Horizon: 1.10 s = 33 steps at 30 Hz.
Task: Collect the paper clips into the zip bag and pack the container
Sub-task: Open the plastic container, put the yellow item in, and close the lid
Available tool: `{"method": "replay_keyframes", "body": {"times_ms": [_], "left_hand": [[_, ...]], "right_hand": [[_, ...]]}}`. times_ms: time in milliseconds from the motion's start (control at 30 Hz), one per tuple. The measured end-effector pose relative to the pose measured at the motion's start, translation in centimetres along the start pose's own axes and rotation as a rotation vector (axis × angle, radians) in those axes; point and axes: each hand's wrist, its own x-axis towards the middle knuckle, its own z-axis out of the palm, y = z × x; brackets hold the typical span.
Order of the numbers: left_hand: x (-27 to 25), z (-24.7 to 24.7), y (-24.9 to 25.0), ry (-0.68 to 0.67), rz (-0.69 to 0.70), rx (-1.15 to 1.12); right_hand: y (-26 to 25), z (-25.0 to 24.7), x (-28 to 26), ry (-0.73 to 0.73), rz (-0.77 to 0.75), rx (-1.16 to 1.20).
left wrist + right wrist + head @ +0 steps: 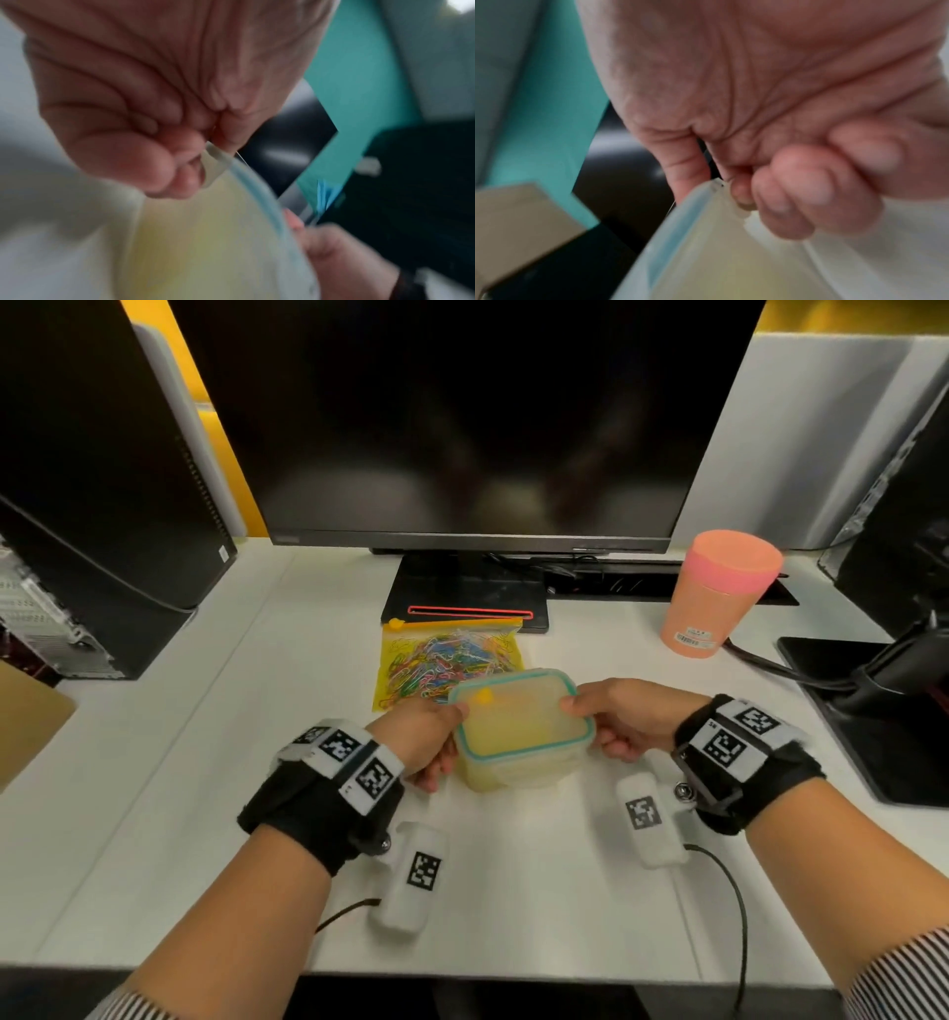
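A clear plastic container [518, 765] with a teal-rimmed lid [521, 716] sits on the white desk [205, 762] in front of me, yellowish inside. My left hand [431, 737] grips the lid's left side flap [216, 162], fingers curled under it. My right hand [611, 721] grips the right side flap [729, 201] the same way. Behind the container lies a yellow zip bag [447, 660] full of coloured paper clips, its far end resting on the monitor base [462, 593]. Both wrist views are blurred.
A black monitor [462, 418] stands at the back centre. A pink lidded cup [719, 593] stands at the back right. A second monitor stand [873, 711] with cables is at the right, a computer tower [92, 505] at the left.
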Motion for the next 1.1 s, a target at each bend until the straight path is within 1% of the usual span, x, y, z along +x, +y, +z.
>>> {"method": "replay_keyframes", "body": {"times_ms": [67,100,133,167,200,233,267,300,333,367,400,433,500,533,567,633,700,767,800,867,933,967,1033,1100], "left_hand": [[-0.2,-0.1,0.0,-0.055,-0.050,-0.153],[-0.3,0.0,0.0,-0.069,-0.058,-0.169],[-0.5,0.0,0.1,-0.046,-0.046,-0.096],[-0.4,-0.2,0.2,0.011,-0.004,0.069],[-0.5,-0.3,0.6,0.094,0.064,0.271],[-0.4,-0.5,1.0,0.213,0.157,0.426],[-0.5,-0.7,1.8,0.304,0.246,0.484],[-0.3,-0.7,2.4,0.331,0.321,0.464],[0.1,-0.6,2.9,0.316,0.385,0.444],[0.3,-0.4,3.5,0.255,0.410,0.436],[0.7,0.0,3.8,0.188,0.420,0.469],[0.8,0.4,4.2,0.113,0.402,0.530],[1.6,0.9,4.5,0.036,0.365,0.624],[1.9,1.0,4.7,0.018,0.344,0.634],[2.1,1.0,4.8,-0.005,0.303,0.630],[2.4,1.3,4.8,-0.049,0.290,0.609],[2.5,1.4,4.7,-0.057,0.289,0.567],[2.9,1.6,4.1,-0.017,0.306,0.526],[3.6,1.7,3.5,0.021,0.316,0.523],[4.1,1.9,2.6,0.076,0.262,0.635],[4.2,2.0,2.0,0.144,0.212,0.723],[3.9,1.9,2.0,0.162,0.196,0.761],[3.7,1.5,2.3,0.173,0.178,0.847],[3.7,1.0,2.1,0.159,0.132,0.946]], "right_hand": [[0.8,-0.3,0.0,-0.055,-0.009,0.126],[0.9,-0.4,0.0,-0.057,-0.007,0.138],[0.9,-0.5,-0.2,-0.018,-0.012,0.075],[0.7,-0.5,-0.8,0.068,-0.040,-0.076],[0.5,-0.4,-1.5,0.213,-0.088,-0.300],[0.4,-0.3,-2.1,0.389,-0.159,-0.537],[0.1,0.1,-3.1,0.532,-0.250,-0.688],[-0.3,0.7,-4.1,0.569,-0.348,-0.767],[-0.7,1.4,-5.1,0.511,-0.430,-0.820],[-0.8,2.1,-5.7,0.420,-0.469,-0.890],[-0.7,2.6,-6.0,0.357,-0.490,-1.000],[-0.6,3.1,-6.0,0.339,-0.513,-1.122],[-0.2,3.9,-5.4,0.435,-0.640,-1.293],[0.0,4.2,-5.2,0.454,-0.683,-1.369],[0.1,4.4,-5.1,0.514,-0.726,-1.429],[0.7,4.6,-4.9,0.554,-0.770,-1.476],[0.9,4.9,-5.5,0.491,-0.734,-1.466],[0.3,4.5,-6.9,0.437,-0.628,-1.423],[0.1,4.0,-7.4,0.437,-0.575,-1.371],[0.0,3.5,-7.9,0.506,-0.481,-1.192],[-0.1,3.0,-7.3,0.603,-0.397,-1.143],[-0.1,2.7,-6.6,0.630,-0.367,-1.133],[-0.3,1.7,-4.6,0.596,-0.303,-1.128],[-0.8,0.4,-2.7,0.547,-0.285,-1.117]]}}
